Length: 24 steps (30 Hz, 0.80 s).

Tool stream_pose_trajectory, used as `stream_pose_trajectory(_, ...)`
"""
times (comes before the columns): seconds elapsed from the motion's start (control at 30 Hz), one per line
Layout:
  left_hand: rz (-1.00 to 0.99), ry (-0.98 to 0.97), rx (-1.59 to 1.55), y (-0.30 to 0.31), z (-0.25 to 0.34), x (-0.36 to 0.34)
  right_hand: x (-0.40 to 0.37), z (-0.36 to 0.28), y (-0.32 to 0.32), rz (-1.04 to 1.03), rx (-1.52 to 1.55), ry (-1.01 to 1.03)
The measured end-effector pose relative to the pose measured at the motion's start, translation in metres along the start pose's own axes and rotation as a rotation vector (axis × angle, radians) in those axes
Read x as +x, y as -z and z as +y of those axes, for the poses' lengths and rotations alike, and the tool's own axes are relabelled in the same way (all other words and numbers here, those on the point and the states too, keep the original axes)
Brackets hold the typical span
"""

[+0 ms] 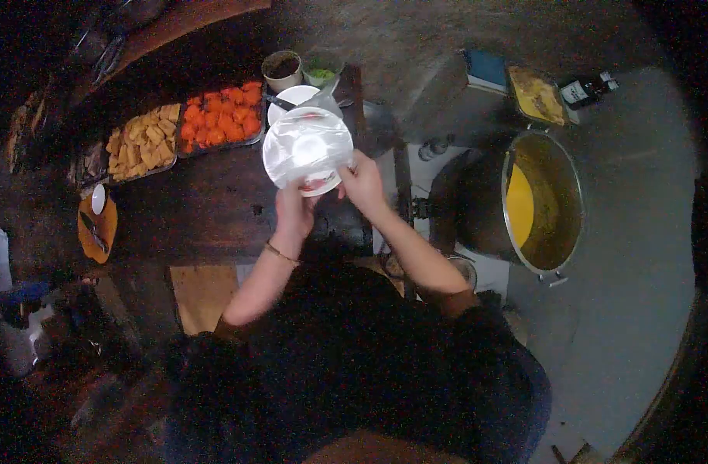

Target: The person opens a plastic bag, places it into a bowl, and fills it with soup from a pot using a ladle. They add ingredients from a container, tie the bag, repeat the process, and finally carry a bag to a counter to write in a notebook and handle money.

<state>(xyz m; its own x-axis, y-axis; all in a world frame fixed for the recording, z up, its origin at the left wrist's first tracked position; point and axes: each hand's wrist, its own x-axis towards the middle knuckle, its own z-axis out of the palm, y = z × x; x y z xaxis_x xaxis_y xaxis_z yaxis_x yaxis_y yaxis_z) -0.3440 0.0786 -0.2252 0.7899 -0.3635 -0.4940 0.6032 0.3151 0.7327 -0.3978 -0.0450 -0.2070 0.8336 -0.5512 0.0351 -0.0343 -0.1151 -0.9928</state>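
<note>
Both hands hold a white bowl (308, 145) with clear plastic film over it, above the dark table (215, 213). My left hand (294, 207) grips its near left edge, fingers closed on the rim and film. At the near right edge my right hand (362, 182) pinches the film and rim. Something red shows inside the bowl near its lower edge. Behind it lies another white dish (280, 108) with a dark-handled utensil across it. A clear plastic bag or film end sticks up at the bowl's upper right.
Trays of orange-red pieces (221, 116) and tan pieces (143, 142) stand at the left. Beyond are a dark-filled container (282, 71) and a green-filled bowl (320, 76). A large pot (567, 209) with yellow liquid, a yellowish tray (538, 94) and a bottle (588, 90) are right.
</note>
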Motion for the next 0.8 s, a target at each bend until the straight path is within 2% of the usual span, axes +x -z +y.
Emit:
stream_pose_trajectory(0.07,0.076,0.057,-0.241,-0.001,0.018,-0.003,-0.001,-0.006,0.008,-0.254,-0.124,-0.114)
stream_pose_trajectory(0.1,0.138,0.016,-0.234,-0.007,0.021,-0.006,-0.003,-0.010,0.011,-0.254,-0.126,-0.112)
stream_pose_trajectory(0.17,0.107,-0.008,-0.132,-0.001,0.021,-0.001,-0.006,-0.048,0.010,0.020,-0.780,0.079)
stream_pose_trajectory(0.2,0.078,-0.030,-0.029,0.002,0.021,0.001,-0.007,-0.062,0.008,0.029,-0.779,0.085)
stream_pose_trajectory(0.27,0.033,-0.029,0.069,-0.003,0.026,-0.004,-0.006,-0.080,0.001,0.345,-1.052,0.701)
stream_pose_trajectory(0.3,-0.004,-0.022,0.163,-0.006,0.028,-0.007,-0.001,-0.075,-0.004,0.310,-1.081,0.817)
stream_pose_trajectory(0.33,-0.024,-0.052,0.170,-0.015,0.018,-0.013,-0.008,-0.060,-0.003,0.342,-1.074,0.839)
stream_pose_trajectory(0.4,-0.115,-0.152,0.037,-0.027,0.019,-0.024,-0.013,-0.052,-0.016,0.048,-0.972,0.681)
stream_pose_trajectory(0.43,-0.211,-0.152,-0.013,-0.014,0.004,0.000,-0.021,-0.053,-0.020,0.070,-0.981,0.679)
stream_pose_trajectory(0.5,-0.297,-0.174,-0.076,-0.010,0.006,0.001,-0.041,-0.060,-0.029,-0.159,-0.830,0.434)
stream_pose_trajectory(0.53,-0.360,-0.200,-0.148,-0.010,0.008,0.000,-0.047,-0.063,-0.026,-0.139,-0.839,0.424)
stream_pose_trajectory(0.57,-0.388,-0.205,0.001,-0.010,0.018,0.001,-0.050,-0.069,-0.020,-0.174,-0.826,0.539)
stream_pose_trajectory(0.6,-0.405,-0.191,0.001,-0.010,0.022,0.001,-0.054,-0.074,-0.016,-0.213,-0.811,0.653)
stream_pose_trajectory(0.63,-0.386,-0.185,0.020,-0.011,0.026,0.000,-0.055,-0.093,-0.012,-0.201,-0.822,0.637)
stream_pose_trajectory(0.7,-0.374,-0.114,0.018,-0.011,0.037,0.001,-0.046,-0.134,-0.006,0.354,-0.858,1.045)
stream_pose_trajectory(0.73,-0.390,-0.094,0.025,-0.009,0.043,0.001,-0.037,-0.132,-0.011,0.369,-0.876,1.027)
stream_pose_trajectory(0.8,-0.347,0.018,0.022,-0.022,0.048,0.005,-0.008,-0.119,-0.016,0.551,-0.930,0.848)
